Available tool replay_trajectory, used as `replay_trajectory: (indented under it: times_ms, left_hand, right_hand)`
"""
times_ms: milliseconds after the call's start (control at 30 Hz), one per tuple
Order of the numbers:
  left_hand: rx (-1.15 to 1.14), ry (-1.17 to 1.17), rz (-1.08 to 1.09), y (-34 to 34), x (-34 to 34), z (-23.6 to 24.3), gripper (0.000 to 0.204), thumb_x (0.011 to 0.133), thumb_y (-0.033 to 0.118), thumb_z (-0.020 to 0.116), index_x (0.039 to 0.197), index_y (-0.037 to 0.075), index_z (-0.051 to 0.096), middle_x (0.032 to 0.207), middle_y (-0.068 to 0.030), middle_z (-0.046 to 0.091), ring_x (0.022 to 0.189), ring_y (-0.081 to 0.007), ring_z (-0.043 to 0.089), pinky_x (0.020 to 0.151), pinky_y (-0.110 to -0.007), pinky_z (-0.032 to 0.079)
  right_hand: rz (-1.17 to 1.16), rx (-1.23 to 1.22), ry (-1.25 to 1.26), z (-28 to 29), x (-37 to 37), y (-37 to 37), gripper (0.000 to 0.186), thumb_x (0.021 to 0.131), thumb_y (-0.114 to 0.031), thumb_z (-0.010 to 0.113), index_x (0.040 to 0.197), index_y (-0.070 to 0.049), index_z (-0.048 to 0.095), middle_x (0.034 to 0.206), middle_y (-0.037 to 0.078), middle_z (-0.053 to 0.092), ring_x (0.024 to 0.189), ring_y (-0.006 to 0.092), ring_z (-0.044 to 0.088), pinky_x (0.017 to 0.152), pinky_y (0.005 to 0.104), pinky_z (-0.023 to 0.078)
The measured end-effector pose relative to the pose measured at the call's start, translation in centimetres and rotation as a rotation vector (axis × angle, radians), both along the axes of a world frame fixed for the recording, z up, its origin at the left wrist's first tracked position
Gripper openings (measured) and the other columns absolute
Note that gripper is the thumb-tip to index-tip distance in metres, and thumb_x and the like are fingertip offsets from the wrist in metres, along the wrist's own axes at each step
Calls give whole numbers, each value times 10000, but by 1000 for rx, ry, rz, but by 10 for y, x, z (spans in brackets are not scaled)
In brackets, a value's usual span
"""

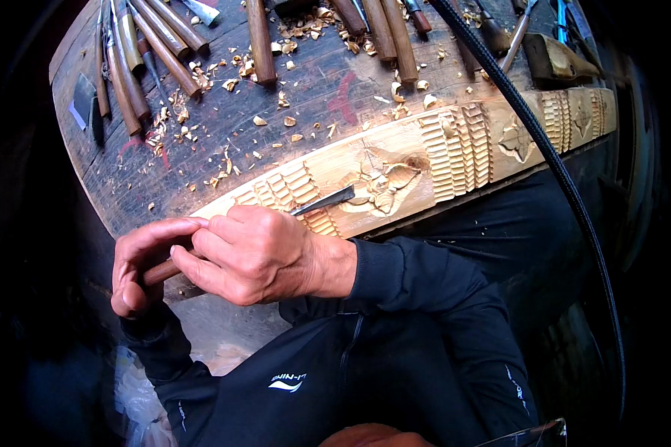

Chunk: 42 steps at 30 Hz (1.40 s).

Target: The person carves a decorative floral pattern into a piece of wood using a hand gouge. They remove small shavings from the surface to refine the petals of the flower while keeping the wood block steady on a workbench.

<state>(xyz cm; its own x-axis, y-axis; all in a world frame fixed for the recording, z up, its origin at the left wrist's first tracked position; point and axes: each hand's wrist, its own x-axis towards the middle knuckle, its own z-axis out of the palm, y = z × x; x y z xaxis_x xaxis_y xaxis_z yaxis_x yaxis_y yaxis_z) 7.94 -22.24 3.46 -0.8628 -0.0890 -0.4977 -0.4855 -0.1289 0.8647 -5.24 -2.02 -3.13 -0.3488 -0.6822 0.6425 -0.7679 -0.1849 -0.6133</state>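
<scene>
- Brown wood forms the handle of the chisel (162,273), which lies slantwise between both hands, its metal blade pointing up and to the right.
- The right hand (255,253) is closed around the chisel, between handle end and blade.
- The left hand (136,261) curves about the handle's end, thumb below and fingers above; how tightly it grips, I cannot tell.
- The blade's tip is over the left edge of a carved flower (384,186) on a long pale board (335,167); whether it touches the wood is unclear.
- Ridged bands (455,158) flank that flower, and a second flower (516,141) sits farther right.
- The board lies along the near edge of a dark wooden table (74,63).
- Beyond it, wooden-handled tools (168,63) lie in loose groups among curled shavings (306,26).
- A black cord (533,125) crosses in front of the board's right part.
- Clear crumpled plastic (138,395), perhaps a bag, is at lower left; its contents cannot be made out.
</scene>
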Motion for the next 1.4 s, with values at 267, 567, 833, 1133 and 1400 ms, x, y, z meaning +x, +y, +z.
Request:
replay_trajectory:
  times_ms: [267,567,833,1133,1400]
  left_hand:
    - [-6,-38,-23,-9,-2,-5,1214,826,907,678,1388,-169,649,1312,-268,746,1195,-317,761,1085,-412,568]
    - [-20,-119,5,-6,-9,-6,1151,834,860,731,1347,-169,678,1210,-216,782,1118,-273,787,1025,-375,603]
    - [-36,-107,-1,-2,-13,-1,1214,831,933,651,1346,-166,674,1240,-231,770,1156,-290,773,1050,-397,589]
    - [-93,-64,-34,5,-14,14,1321,804,1015,565,1413,-155,637,1310,-238,744,1213,-308,749,1087,-411,560]
    - [-39,-76,-74,-1,-29,14,1216,818,922,675,1413,-138,647,1276,-221,760,1187,-296,762,1079,-408,573]
  right_hand:
    - [-13,43,-30,0,-1,-2,250,848,-137,745,1063,-11,767,791,32,617,684,168,659,573,314,508]
    - [-44,63,-58,-2,-4,1,230,833,-126,753,1040,-27,777,798,28,638,686,172,662,572,319,512]
    - [-79,29,-13,-2,-4,6,261,833,-149,754,1064,-33,785,815,29,657,703,169,679,569,305,508]
    - [-61,-4,5,1,-7,8,264,842,-147,757,1083,-47,795,824,14,655,717,156,677,594,297,526]
    - [-112,-22,-45,1,-6,5,265,829,-135,763,1078,-55,804,831,9,657,703,148,666,583,295,523]
